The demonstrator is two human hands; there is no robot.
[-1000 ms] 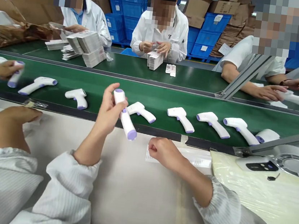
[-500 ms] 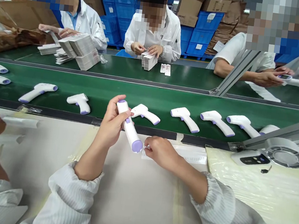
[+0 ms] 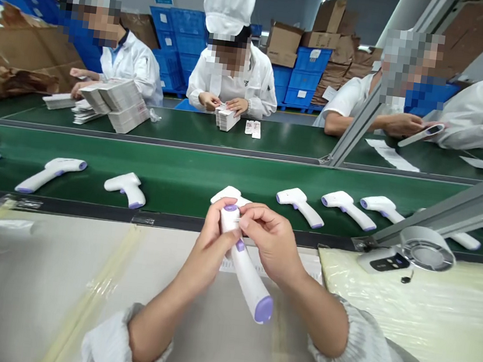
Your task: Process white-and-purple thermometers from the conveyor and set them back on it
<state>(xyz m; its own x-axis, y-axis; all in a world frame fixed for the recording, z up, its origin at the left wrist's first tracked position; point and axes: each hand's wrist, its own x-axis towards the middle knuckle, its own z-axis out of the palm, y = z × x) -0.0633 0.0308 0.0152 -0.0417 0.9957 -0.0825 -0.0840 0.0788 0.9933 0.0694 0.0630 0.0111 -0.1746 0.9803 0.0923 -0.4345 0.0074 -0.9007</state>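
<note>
My left hand (image 3: pixel 211 248) is closed around the head of a white forehead thermometer (image 3: pixel 249 279) with purple trim. Its handle slants down to the right, ending in a purple cap. Against the side of the thermometer's head, my right hand (image 3: pixel 272 240) pinches a small whitish sticker (image 3: pixel 236 220), mostly covered by the fingers. Beneath both hands, a pale strip with printed marks (image 3: pixel 314 266) lies on the bench, partly hidden. Just behind my hands, another thermometer (image 3: pixel 227 193) rests on the green belt.
Several more thermometers (image 3: pixel 300 204) lie along the green conveyor belt (image 3: pixel 182 165). A small fan (image 3: pixel 426 251) sits on yellowish wrapped sheeting (image 3: pixel 428 309) at the right. A metal post (image 3: pixel 363 119) slants up. Opposite, co-workers handle paper stacks (image 3: pixel 121 101) and a device.
My right hand has left the strip on the bench and moved up to the thermometer's head with the sticker. My left hand has shifted right with the thermometer. The view has tilted up.
</note>
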